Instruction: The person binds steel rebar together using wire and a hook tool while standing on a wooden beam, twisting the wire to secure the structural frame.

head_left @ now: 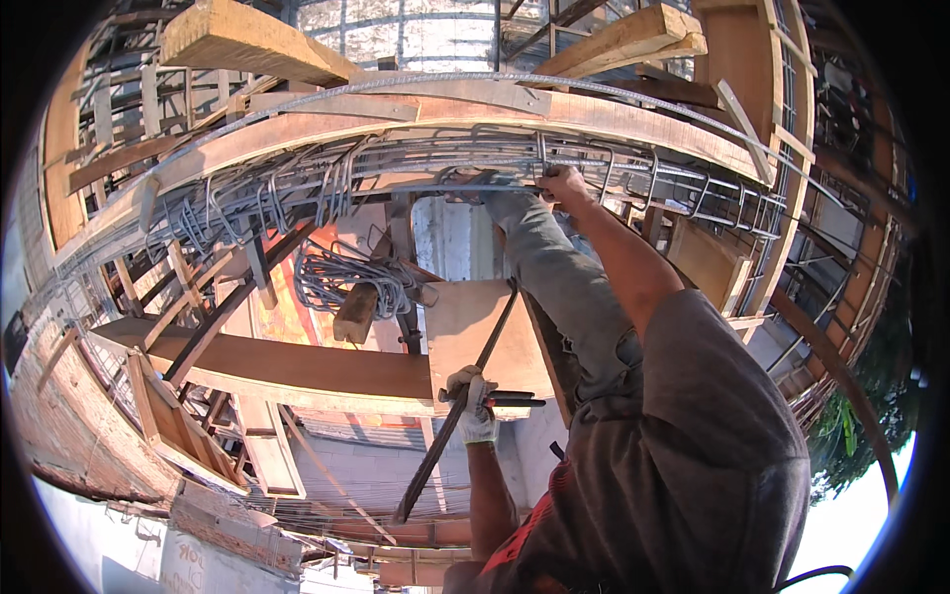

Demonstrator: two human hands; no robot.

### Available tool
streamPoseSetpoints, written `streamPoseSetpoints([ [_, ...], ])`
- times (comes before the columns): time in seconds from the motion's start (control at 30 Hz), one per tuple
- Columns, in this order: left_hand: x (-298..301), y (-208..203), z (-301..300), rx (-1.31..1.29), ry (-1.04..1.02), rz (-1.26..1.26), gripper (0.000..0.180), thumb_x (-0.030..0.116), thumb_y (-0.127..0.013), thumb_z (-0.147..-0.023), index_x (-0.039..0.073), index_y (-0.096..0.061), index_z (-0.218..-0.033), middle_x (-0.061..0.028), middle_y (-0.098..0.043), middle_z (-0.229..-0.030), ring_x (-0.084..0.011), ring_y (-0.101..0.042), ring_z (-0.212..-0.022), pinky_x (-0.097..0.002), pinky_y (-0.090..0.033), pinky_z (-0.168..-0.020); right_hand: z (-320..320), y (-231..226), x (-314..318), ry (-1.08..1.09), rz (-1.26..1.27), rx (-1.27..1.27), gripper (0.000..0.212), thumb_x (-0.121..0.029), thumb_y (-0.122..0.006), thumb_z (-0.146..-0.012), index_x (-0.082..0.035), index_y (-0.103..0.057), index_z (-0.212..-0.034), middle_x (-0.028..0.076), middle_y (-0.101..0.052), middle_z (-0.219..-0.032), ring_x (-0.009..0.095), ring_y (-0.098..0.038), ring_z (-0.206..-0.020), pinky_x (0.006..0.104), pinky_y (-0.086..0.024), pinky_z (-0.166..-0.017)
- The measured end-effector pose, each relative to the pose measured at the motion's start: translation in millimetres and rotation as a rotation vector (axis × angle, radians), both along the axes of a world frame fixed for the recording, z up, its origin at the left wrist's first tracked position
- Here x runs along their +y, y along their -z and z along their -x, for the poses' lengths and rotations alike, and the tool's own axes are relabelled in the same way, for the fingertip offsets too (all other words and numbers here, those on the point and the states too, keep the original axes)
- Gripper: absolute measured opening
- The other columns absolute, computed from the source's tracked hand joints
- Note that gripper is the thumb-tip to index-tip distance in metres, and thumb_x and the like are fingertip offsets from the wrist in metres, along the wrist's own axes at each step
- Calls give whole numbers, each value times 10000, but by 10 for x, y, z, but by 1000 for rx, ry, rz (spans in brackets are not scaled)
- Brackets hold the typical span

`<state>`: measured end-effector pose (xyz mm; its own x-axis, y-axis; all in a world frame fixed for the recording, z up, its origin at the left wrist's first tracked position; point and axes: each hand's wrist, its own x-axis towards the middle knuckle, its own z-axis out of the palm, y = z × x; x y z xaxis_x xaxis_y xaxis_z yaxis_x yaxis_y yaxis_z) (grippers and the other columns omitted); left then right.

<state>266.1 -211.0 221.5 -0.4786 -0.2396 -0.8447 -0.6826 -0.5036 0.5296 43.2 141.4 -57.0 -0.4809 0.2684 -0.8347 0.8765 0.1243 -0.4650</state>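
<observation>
Had the dark shirt (722, 436) nearest the camera, filling the near right. Reached far with the bare right hand (564, 188) to the rebar cage (435, 187), with fingers bent nearly closed at a stirrup (541, 150). Could not tell whether gripped it fully or merely touched it. Held the pliers (515, 399) and a long dark strip (430, 470) in the gloved left hand (473, 401), nearer and left of the body, with fingers wrapped around both.

Seemed best to set the stirrup square to the long bars, steady it from the right, and bring the pliers over only once aligned. Probably called for pointing the strip away from the cage and for firm footing.

Extended a leg (564, 267) far toward the cage, between the two hands, likely crowding any crossing by the left. Saw loose stirrups (341, 282) left of the leg, in a tangle beside a wood block (356, 312). Noted a long board (594, 117) just beyond the cage, walling off its far side, and farther off, a thick beam (247, 45) at left.
</observation>
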Motion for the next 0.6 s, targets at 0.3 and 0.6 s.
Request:
streamPoseSetpoints([
  [0.3,-32,140,-248,17,-116,20,193,6,-723,-876,93,-584,-977,-84,-622,-1052,-141,-667,-693,-276,-626,-647,819,-1004,-1772,-302,3,415,276,-283,-739,-865,-9,-729,-901,105,-719,-746,196,-686,-690,371,-566,-661],
  [0.6,87,38,-195,76,-49,-1,254,-15,-735,-855,99,-569,-1010,-91,-590,-1093,-131,-617,-832,-314,-638,-731,1778,270,-3882,-151,-89,-115,394,-408,-713,-933,-19,-766,-962,104,-747,-795,227,-723,-720,396,-583,-626],
])
